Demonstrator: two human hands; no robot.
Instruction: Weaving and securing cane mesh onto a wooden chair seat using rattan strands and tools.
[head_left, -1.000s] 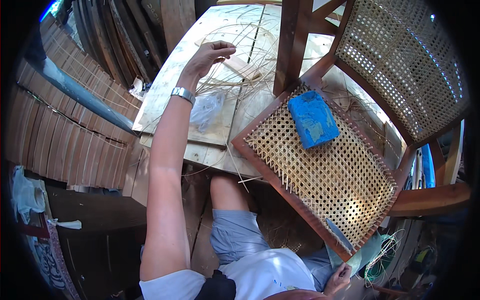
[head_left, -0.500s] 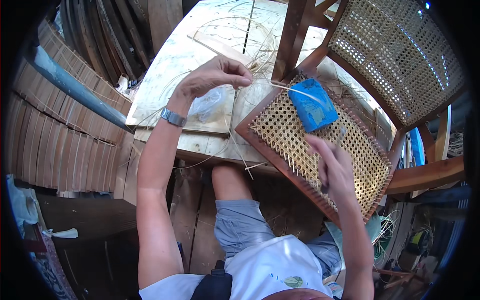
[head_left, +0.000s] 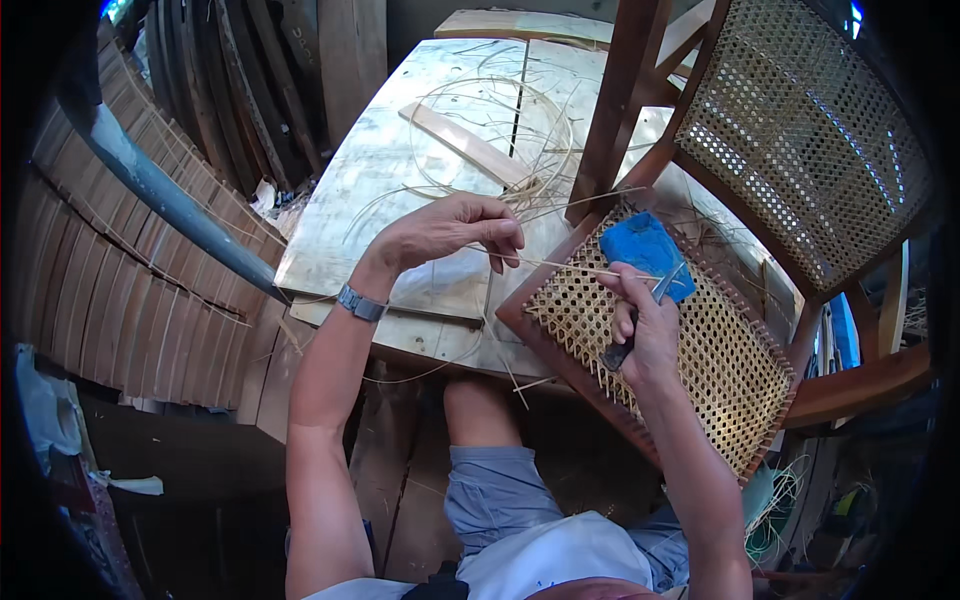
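Pinching the cane strand (head_left: 562, 265) near frame centre with your left hand (head_left: 448, 232), hold it taut and angle the knife (head_left: 617, 356), gripped by your right hand's (head_left: 652, 335) curled fingers, safely outward.

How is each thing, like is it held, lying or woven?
Left hand: pinching cane strip
Right hand: closed around knife
Cane strip: spanning both hands
Knife: held, blade bare
Blue block: lying on chair seat
Chair seat: woven, holey
Wooden slat: lying on table
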